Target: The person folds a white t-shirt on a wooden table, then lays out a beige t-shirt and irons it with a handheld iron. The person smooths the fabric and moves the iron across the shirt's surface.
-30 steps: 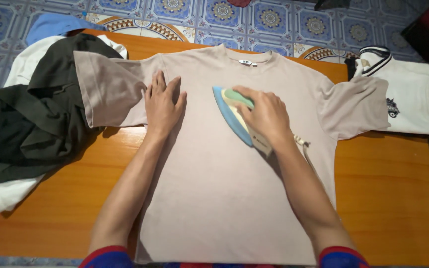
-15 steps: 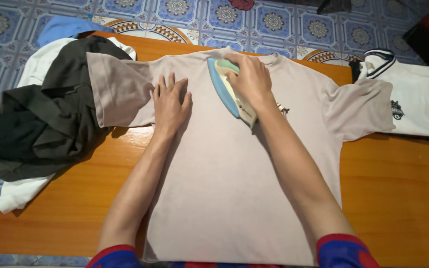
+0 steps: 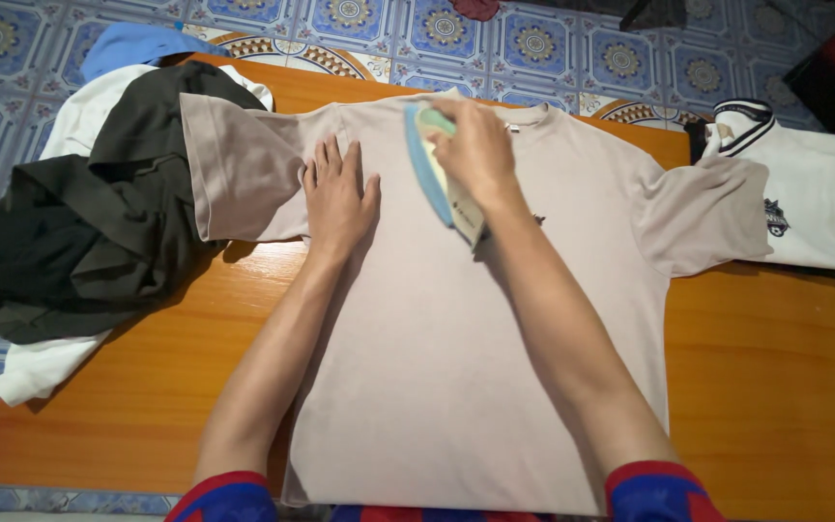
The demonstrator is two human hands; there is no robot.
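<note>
While the left hand (image 3: 339,196) lies flat, fingers spread, on the beige cotton T-shirt (image 3: 456,348), the right hand (image 3: 476,153) grips a blue-and-cream iron (image 3: 434,178) at upper centre.

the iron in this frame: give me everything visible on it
A small clothes iron with a blue base edge, cream body and green handle, plastic by its look. It sits on the beige short-sleeved T-shirt just below the collar, nose toward the neckline. The right hand grips its handle, hiding most of the top. No cord shows.
</note>
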